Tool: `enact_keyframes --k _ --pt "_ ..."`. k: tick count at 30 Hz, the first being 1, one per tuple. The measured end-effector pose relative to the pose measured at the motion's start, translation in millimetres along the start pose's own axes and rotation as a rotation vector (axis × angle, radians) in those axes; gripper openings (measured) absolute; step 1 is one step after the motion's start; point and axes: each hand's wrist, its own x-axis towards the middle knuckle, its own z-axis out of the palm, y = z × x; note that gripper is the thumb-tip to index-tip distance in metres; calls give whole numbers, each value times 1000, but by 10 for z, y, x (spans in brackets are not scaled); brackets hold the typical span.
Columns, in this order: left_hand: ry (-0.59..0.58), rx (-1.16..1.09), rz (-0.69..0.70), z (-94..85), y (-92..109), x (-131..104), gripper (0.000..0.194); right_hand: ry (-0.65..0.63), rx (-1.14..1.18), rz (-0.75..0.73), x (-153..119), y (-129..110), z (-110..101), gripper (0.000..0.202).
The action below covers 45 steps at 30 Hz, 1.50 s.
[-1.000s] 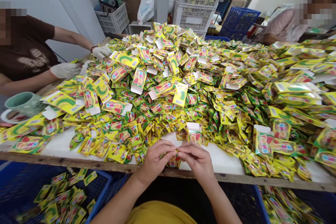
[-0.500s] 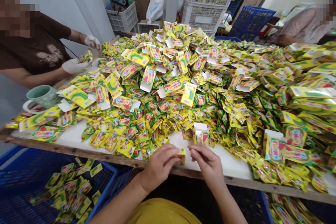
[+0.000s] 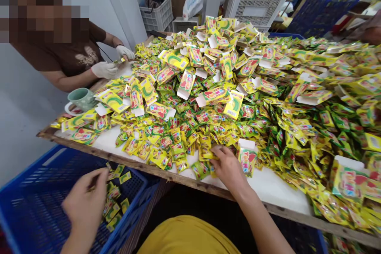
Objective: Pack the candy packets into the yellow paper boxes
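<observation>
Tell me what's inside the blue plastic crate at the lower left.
The blue plastic crate holds a heap of small yellow-and-green cartons. The left hand hides part of the inside, and whatever lies under the top cartons is covered.

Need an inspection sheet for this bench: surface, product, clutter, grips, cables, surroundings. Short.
Surface: white table top with wooden edge, mostly covered.
Product: heap of sachets and printed cartons, many with open flaps; one flap-up carton beside the right hand.
Clutter: green mug at the table's left end, close to cartons.
Grips: left hand over a blue crate containing cartons, fingers curled, hold unclear; right hand's fingertips at sachets near the edge.
Cables: thin dark line by the co-worker; cannot tell if a cable.
Surroundings: co-worker in white gloves at left; stacked white crates behind the heap.
</observation>
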Motion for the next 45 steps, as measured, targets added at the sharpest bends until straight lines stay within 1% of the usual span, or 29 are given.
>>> enact_keyframes --k 1,3,4,5,7,9,11,13,14,16,18,20,23,25,26,28,29,30,31,33,34,35,37,38,39,40,43,44,45 --pt "-116 -109 87 152 273 -135 21 22 -14 28 -49 80 -36 35" --pt "-458 -310 317 490 859 -413 16 97 -10 57 -138 217 -120 34" --pt "-633 -368 442 653 1128 -542 16 142 20 67 -181 266 -167 30" --pt "-751 -361 539 802 1361 -657 16 191 71 81 -223 299 -216 23" --pt "-859 -243 629 1036 1688 -828 18 282 223 165 -310 313 -306 16" --pt "-896 -146 643 1184 1837 -909 15 281 422 285 -393 260 -352 20" --pt "-964 -204 578 1264 1862 -909 11 172 605 340 -451 161 -323 22" --pt "-1077 -381 425 1299 1833 -859 10 61 682 322 -467 50 -223 19" --pt "-1135 -467 338 1304 1814 -829 9 39 683 314 -460 0 -157 17" --pt "-1211 -600 178 1294 1785 -777 10 61 666 338 -427 -77 -25 15" --pt "-1231 -686 64 1263 1775 -756 21 103 673 374 -389 -124 77 16" --pt "-1236 -778 -38 1225 1782 -773 22 142 694 387 -362 -160 129 17" --pt "-1224 -844 -133 1168 1829 -837 30 240 708 374 -376 -215 96 19" --pt "-1229 -845 -133 1144 1904 -864 28 237 761 367 -434 -213 7 23" --pt "-1257 -835 -77 1145 1962 -869 25 215 798 364 -480 -180 -54 22" --pt "-1301 -793 142 1190 2123 -883 21 227 856 387 -610 -26 -203 20" --pt "-1297 -763 259 1242 2224 -908 21 290 860 426 -692 95 -285 21" --pt "-1278 -737 338 1313 2333 -952 22 387 842 488 -779 239 -367 25" --pt "-1256 -716 356 1403 2447 -1020 21 501 806 567 -865 398 -443 29" --pt "-1242 -687 269 1612 2669 -1211 20 687 683 722 -1004 709 -557 35" --pt "-1245 -679 207 1715 2767 -1319 21 715 608 763 -1047 837 -591 37" --pt "-1240 -676 158 1805 2850 -1420 21 694 543 768 -1071 933 -609 36" --pt "-1198 -684 122 1911 2958 -1558 20 544 486 684 -1073 1011 -615 33" --pt "-1171 -691 119 1917 2975 -1580 18 473 495 628 -1059 993 -615 31" --pt "-1150 -699 116 1893 2967 -1569 17 453 523 587 -1038 945 -620 29" --pt "-1140 -710 125 1840 2934 -1527 16 488 559 565 -1011 872 -636 29" --pt "-1156 -731 221 1578 2732 -1308 16 717 650 502 -883 583 -742 26" --pt "-1167 -730 258 1480 2648 -1235 17 733 669 434 -823 484 -783 23" --pt "-1174 -722 285 1388 2562 -1176 17 696 677 338 -757 390 -814 20"
